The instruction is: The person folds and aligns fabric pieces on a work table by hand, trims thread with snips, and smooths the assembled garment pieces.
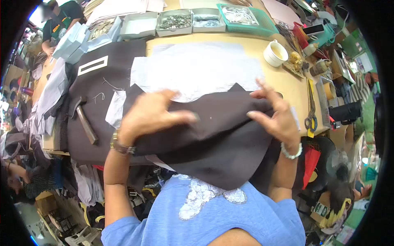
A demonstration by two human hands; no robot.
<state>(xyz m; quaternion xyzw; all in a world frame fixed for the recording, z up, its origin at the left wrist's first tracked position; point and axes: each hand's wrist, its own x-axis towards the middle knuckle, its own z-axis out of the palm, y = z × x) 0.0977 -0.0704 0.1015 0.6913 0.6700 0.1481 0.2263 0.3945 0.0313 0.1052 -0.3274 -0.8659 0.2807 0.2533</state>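
Observation:
A large piece of dark brown fabric (213,160) lies over the table's near edge and hangs down against my blue shirt. A fold runs across it between my hands. At its left side, my left hand (154,115) rests over the fabric, thumb stretched toward the middle and apart from the fingers. On the other side, my right hand (276,115) is over the fabric's right end, fingers and thumb spread. Neither hand visibly grips the cloth. Behind the fabric lies a white cloth (197,69). A small white scrap (116,108) is beside my left wrist.
A hammer (85,123) and a white rectangular frame (92,65) lie on dark cloth at left. Scissors (311,110) and a white cup (275,53) are at right. Boxes of small parts (175,21) and a green basket (262,26) line the back. Another person (61,20) is far left.

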